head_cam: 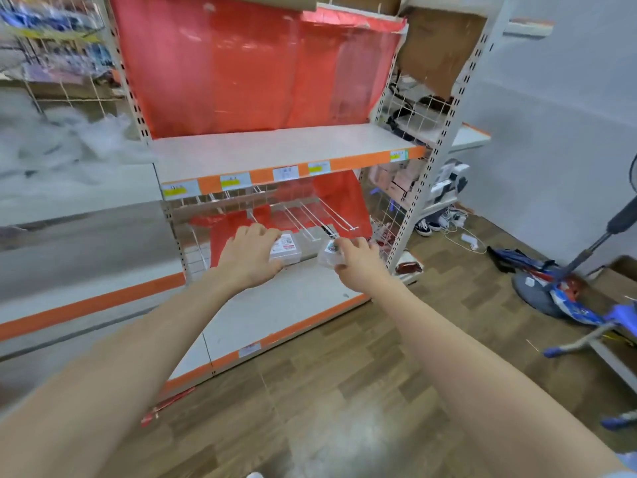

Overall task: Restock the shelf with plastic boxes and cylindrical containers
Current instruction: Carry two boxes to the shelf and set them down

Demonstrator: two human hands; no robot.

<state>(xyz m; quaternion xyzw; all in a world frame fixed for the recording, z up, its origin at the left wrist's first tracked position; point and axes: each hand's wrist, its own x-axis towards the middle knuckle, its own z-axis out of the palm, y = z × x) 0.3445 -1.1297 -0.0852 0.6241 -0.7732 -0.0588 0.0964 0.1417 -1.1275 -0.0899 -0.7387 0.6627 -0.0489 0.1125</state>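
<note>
Two grips beneath wire hooks (310, 215): left hand (250, 257) fingers clamp box (286, 250), right hand (359, 263) container (329, 256).

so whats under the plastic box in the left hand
The white bottom shelf lies below the plastic box; the left hand covers its left end, so contact cannot be told.

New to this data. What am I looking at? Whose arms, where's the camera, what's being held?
There is no robot here. This is one picture from a wide-angle camera worn on a person's head, looking forward and down at their two bare arms. The left hand grips a clear plastic box with a red-and-white label. The right hand holds a small clear cylindrical container. Both are at the bottom shelf of a white-and-orange store rack, under wire hooks. I cannot tell whether the items touch the shelf yet.
</note>
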